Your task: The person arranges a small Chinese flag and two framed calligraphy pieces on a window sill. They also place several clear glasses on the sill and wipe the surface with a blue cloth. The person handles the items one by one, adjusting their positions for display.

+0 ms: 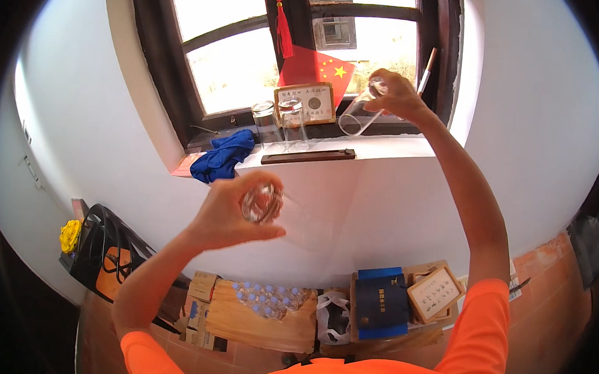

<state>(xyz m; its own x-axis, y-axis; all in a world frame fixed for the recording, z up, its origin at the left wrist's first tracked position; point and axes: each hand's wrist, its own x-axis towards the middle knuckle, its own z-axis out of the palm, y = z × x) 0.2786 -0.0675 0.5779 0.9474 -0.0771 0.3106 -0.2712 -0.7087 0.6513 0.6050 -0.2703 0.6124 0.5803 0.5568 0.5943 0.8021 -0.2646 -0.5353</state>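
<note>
My left hand (228, 214) is wrapped round a clear drinking glass (262, 203) in front of the wall below the window sill. The round end of that glass faces me and the rest is faint. Above the right part of the sill, my right hand (397, 98) grips a second clear glass (356, 117) by one end, tilted with its other end down to the left. Two more clear glasses, a left one (267, 129) and a right one (293, 126), stand on the sill. Left of them lies a crumpled blue cloth (224, 155).
On the sill are a framed plaque (320, 102), a dark narrow bar (307, 156) and a red flag (311, 67). A red tassel (283, 26) hangs at the window. Below stand capped bottles (268, 298), a plastic bag (334, 319), a dark blue box (380, 303) and a chair (112, 272).
</note>
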